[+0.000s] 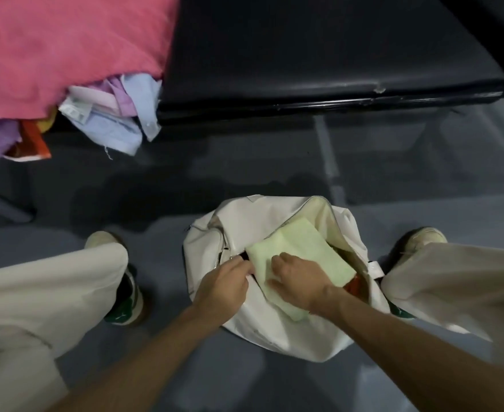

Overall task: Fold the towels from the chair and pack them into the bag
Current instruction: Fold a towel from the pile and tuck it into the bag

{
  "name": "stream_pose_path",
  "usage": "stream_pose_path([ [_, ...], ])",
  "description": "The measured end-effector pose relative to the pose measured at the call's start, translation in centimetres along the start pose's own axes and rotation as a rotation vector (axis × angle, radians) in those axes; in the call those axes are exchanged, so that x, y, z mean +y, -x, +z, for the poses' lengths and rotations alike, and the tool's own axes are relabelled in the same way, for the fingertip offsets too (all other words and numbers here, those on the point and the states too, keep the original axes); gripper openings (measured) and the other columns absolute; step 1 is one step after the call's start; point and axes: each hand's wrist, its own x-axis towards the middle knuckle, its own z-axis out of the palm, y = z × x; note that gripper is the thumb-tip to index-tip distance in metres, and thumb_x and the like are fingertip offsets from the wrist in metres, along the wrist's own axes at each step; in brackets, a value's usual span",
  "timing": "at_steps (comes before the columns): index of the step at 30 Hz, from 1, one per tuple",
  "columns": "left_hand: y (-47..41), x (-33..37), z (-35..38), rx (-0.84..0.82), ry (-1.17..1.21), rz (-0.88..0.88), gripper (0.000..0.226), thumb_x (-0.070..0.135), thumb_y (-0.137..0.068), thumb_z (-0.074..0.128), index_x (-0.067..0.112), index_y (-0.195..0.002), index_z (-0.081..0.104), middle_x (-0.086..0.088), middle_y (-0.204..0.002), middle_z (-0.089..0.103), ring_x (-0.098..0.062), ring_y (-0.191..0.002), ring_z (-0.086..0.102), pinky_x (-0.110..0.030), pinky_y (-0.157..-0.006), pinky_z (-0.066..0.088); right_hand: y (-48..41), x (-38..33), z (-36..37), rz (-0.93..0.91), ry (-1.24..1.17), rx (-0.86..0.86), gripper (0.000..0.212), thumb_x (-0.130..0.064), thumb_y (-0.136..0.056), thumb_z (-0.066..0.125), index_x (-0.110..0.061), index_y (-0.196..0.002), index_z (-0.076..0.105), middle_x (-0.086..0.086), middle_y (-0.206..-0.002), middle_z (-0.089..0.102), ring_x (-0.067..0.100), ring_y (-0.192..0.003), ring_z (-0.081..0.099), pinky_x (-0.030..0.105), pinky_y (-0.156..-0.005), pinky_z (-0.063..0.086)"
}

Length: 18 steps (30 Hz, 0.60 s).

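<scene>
Towel [301, 251] half inside the white bag [244, 221] on the floor [274, 168]: fingers of your right hand [298, 278] clamp its folded near edge, while your left hand [224, 281] pinches the bag's rim open. Soft, light and floppy, it likely wants gripping across the fold.

A grey, dimly lit floor [244, 173] carries soft shadows. Above it stands a black padded chair [319, 55], scuffed along its front edge, with a pale metal leg [325, 150] beneath.
</scene>
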Motion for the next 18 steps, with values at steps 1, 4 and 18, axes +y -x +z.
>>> stream_pose_path([
  [1,0.3,-0.3,-0.1,-0.027,-0.054,0.049,0.035,0.015,-0.091,0.036,0.018,-0.115,0.062,0.003,-0.115,0.059,-0.024,-0.096,0.062,-0.04,-0.082,0.049,-0.1,-0.7,0.5,0.052,-0.042,-0.09,0.046,-0.052,-0.094,0.047,-0.011,-0.115,0.047,0.006,-0.112,0.052,0.027,-0.102,0.054,0.037,-0.08,0.043],
  [4,0.1,-0.2,0.0,-0.165,-0.305,0.073,0.033,0.013,-0.095,0.038,0.019,-0.125,0.051,0.004,-0.125,0.05,-0.026,-0.096,0.062,-0.038,-0.076,0.047,-0.5,-1.5,1.5,0.129,0.025,-0.085,0.057,-0.062,-0.089,0.048,-0.015,-0.121,0.044,0.002,-0.117,0.051,0.025,-0.107,0.052,0.037,-0.084,0.044],
  [18,1.7,-2.4,-3.3,-0.384,-0.166,0.209,0.036,0.008,-0.093,0.05,0.032,-0.119,0.059,0.014,-0.112,0.043,-0.015,-0.091,0.055,-0.036,-0.074,0.047,-1.5,1.9,0.7,0.313,-0.44,0.061,0.024,-0.021,-0.09,0.055,-0.019,-0.114,0.062,0.011,-0.102,0.068,0.033,-0.099,0.061,0.033,-0.073,0.044],
])
